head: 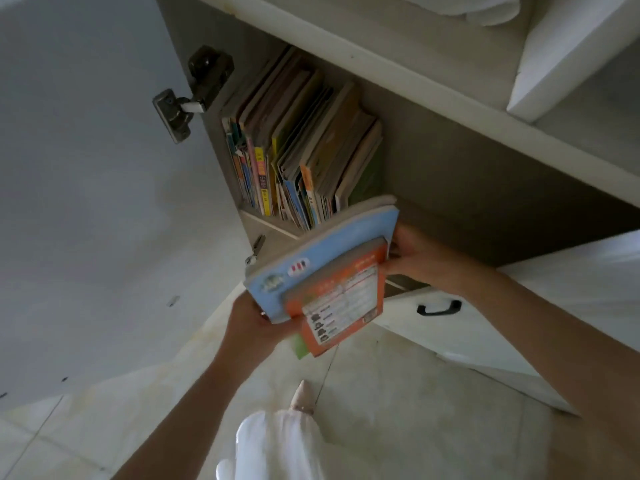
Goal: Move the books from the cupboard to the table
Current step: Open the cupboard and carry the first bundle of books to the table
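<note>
Just one cam, strapped to my head, tilted down and forward, pretty close to the open cupboard [433, 140], with floor [398, 393] below it and my arms coming up from the bottom.

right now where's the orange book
Centre of the head view, the orange book lies atop the blue book, held between both hands just outside the cupboard.

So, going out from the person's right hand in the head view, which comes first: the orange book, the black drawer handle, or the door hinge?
From the right hand:
1. Orange book, touching its fingers, just left.
2. Black drawer handle, below the wrist on the white drawer.
3. Door hinge, far off at upper left on the open cupboard door.
</note>
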